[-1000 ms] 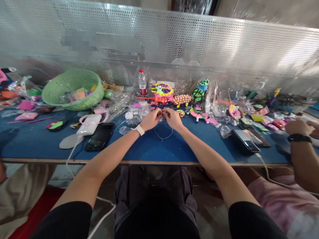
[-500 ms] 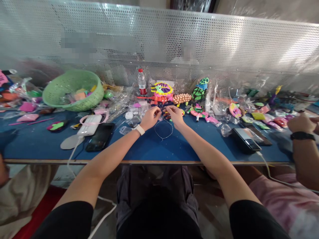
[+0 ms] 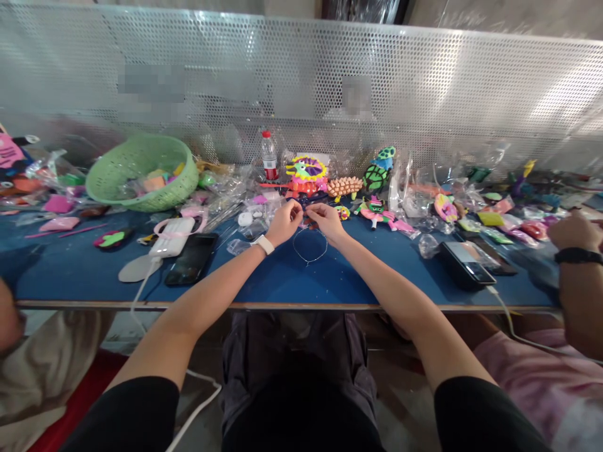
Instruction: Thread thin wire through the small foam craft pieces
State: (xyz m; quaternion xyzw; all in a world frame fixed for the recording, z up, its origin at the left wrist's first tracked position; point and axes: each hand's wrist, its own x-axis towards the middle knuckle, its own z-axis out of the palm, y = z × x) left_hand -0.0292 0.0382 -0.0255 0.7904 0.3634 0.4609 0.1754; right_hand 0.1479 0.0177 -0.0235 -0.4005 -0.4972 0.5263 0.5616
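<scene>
Both my hands meet over the middle of the blue table (image 3: 282, 282). My left hand (image 3: 284, 223), with a white watch on its wrist, pinches one end of a thin clear cord (image 3: 309, 254). My right hand (image 3: 327, 223) pinches the other end, close beside it. The cord hangs down in a loop that rests on the table between my wrists. Small colourful foam pieces lie just beyond my fingers.
A green basket (image 3: 141, 169) sits at the back left, a water bottle (image 3: 269, 155) and foam animal toys (image 3: 306, 172) behind my hands. A power bank (image 3: 170, 228) and a phone (image 3: 191, 267) lie left, another phone (image 3: 466, 263) right. Another person's hand (image 3: 575, 232) works at far right.
My hands stay together on the cord, shifting only slightly; the loop keeps its place. The view has drifted a little to the left.
</scene>
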